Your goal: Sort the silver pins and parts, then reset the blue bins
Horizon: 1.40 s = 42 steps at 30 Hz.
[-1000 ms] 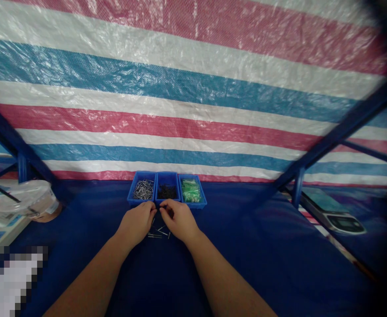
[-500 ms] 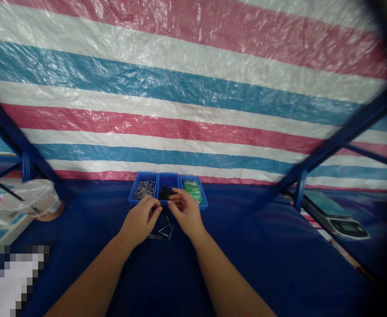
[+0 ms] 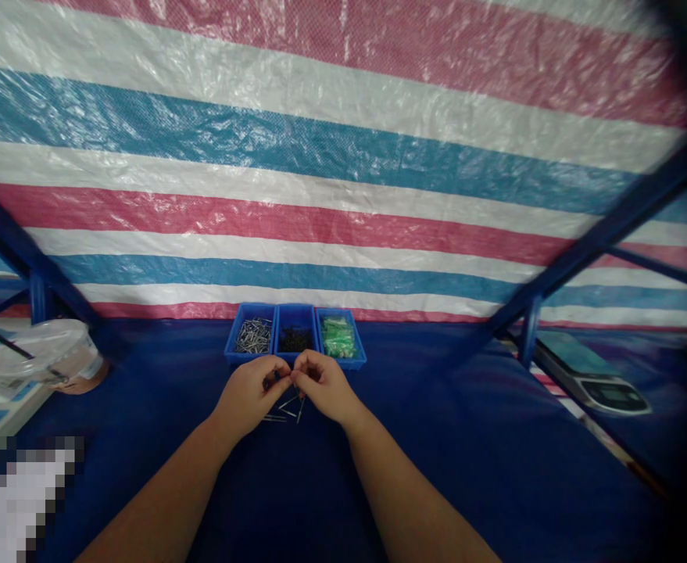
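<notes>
My left hand and my right hand meet at the fingertips, just in front of three blue bins. Both are closed in a pinch; whatever lies between the fingers is too small and too hidden to name. Under them, several thin metal pins, like rivets or nails, are scattered on the blue table surface. The left bin holds many silvery metal pins. Small dark pieces fill the bottom of the middle bin. In the right bin are green and clear plastic packets.
A lidded plastic tub stands at the left beside a white power strip. Over on the right is a digital scale, beyond a blue frame post. A striped plastic sheet hangs behind the bins.
My right hand has come back from over the middle bin, and its fingers have closed against those of my left hand. The dark pieces in that bin now show more fully.
</notes>
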Available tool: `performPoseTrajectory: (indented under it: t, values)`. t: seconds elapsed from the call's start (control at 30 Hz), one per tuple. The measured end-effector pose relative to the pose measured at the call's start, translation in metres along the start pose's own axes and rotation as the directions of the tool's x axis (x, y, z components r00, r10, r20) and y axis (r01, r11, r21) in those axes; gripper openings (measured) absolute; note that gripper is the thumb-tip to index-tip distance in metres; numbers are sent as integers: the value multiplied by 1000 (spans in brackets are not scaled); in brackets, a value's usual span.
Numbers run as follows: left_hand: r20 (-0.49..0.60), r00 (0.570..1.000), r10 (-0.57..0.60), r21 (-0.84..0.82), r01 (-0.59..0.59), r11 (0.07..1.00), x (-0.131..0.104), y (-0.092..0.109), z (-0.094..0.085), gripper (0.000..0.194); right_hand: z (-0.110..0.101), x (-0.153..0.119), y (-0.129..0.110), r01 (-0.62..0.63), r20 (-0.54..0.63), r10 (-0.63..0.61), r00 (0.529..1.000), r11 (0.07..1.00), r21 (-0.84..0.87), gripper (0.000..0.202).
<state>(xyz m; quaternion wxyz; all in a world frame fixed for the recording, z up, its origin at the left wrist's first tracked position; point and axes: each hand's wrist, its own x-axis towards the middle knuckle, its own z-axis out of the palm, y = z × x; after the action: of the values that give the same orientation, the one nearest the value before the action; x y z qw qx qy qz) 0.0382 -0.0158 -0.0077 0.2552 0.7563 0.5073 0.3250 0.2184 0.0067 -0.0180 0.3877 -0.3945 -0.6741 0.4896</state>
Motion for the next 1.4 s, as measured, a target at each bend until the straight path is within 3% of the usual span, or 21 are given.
performPoseTrajectory:
  t: [0.1,0.2,0.3,0.4,0.5,0.6,0.73,0.83,0.97,1.23,1.4]
  values:
    - [-14,1000,-11,-30,10,1000,0,-1,-2,15,2,3,3,-23,-2,24,1000,994,108,12]
    - [-46,999,-30,34,32,999,0,-1,-8,19,4,8,4,20,-121,1,993,985,170,15]
    - [-56,995,-86,160,94,983,0,0,-14,9,6,12,8,68,-232,-25,972,981,181,28]
    - [-40,987,-158,272,162,948,0,0,-18,4,5,10,11,87,-274,-64,960,993,74,23]
    - [-1,976,-219,338,206,918,0,-2,-17,3,1,5,7,58,-265,-102,959,984,-169,13]
    - [31,960,-279,380,247,892,0,-5,-15,10,-2,0,-1,-5,-181,-86,980,893,-450,11]
    - [38,955,-294,410,253,876,2,-9,-13,26,3,-2,-5,-118,-124,39,992,668,-734,15]
    - [51,955,-292,436,242,867,2,-12,-9,32,12,0,-1,-176,-158,80,984,549,-817,22]
    - [106,957,-269,452,195,871,3,-13,-1,36,25,5,2,-218,-180,125,976,470,-856,22]
    - [123,960,-252,486,163,859,4,-14,5,28,30,6,2,-145,-90,131,987,504,-852,13]
    - [106,959,-263,490,180,853,3,-13,5,19,22,3,-6,-17,-79,-71,994,630,-776,13]
